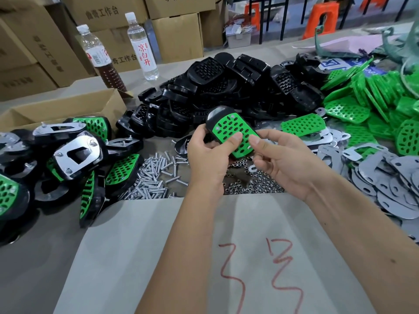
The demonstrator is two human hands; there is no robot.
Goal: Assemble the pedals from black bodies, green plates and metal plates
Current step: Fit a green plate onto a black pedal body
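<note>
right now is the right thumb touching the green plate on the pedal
Touching. The head view shows the right hand with its thumb pressed flat on the green plate of the held pedal.

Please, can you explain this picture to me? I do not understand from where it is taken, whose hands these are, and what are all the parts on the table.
A camera worn on a person's head looks down at their own hands. The left hand and right hand together hold one pedal: a black body with a green plate on top. On the table lie black bodies, green plates, metal plates, screws, nuts and finished pedals at the left. Two bottles stand behind.
</note>
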